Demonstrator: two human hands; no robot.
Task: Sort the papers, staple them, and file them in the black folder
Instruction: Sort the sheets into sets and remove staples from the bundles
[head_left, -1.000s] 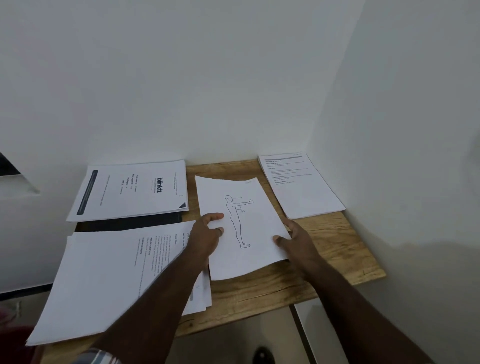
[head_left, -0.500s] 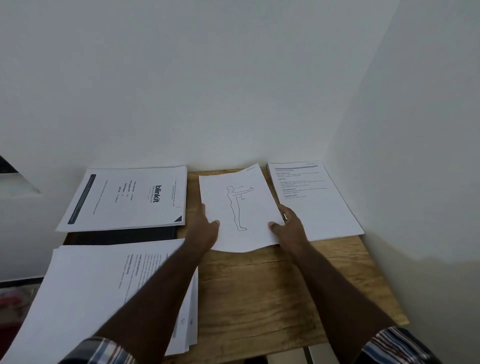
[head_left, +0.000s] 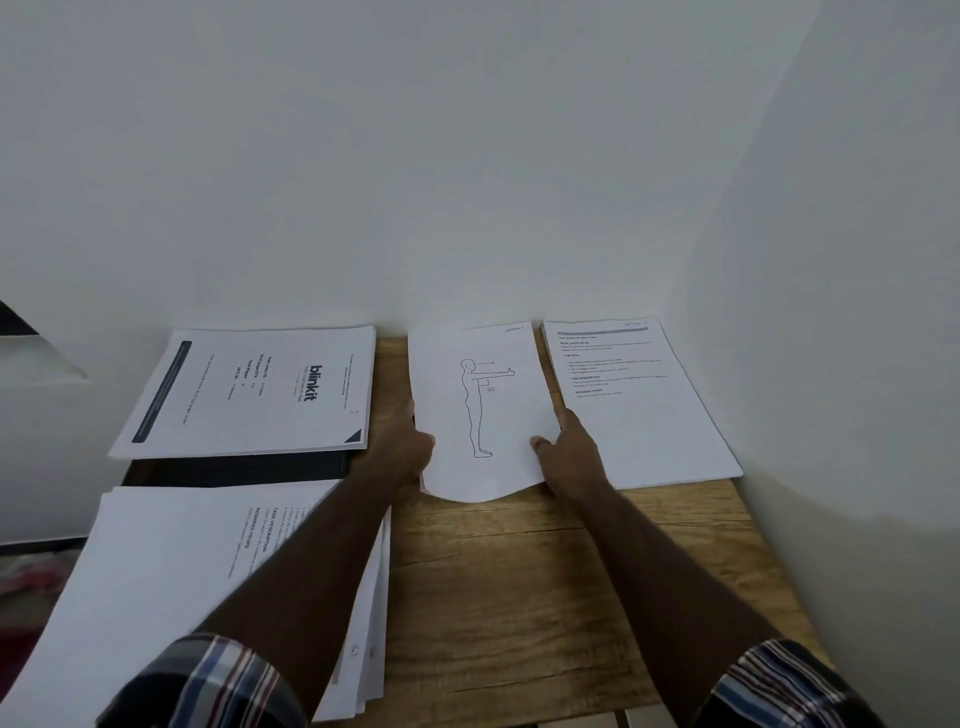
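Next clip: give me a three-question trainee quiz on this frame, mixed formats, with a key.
1. True or false: the figure drawing sheet lies between the blinkit stack and the text sheet.
2. Which hands hold the drawing sheet? A) left only B) right only C) both
3. Fill in: the black folder lies under the ___ stack.

Key: 1 true; 2 C, left hand and right hand grip its side edges; 3 blinkit.

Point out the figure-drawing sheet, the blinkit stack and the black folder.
figure-drawing sheet (head_left: 478, 410): head view, on the drawn body outline.
blinkit stack (head_left: 249, 395): head view, middle of the top page.
black folder (head_left: 244, 470): head view, dark strip showing below the blinkit stack.
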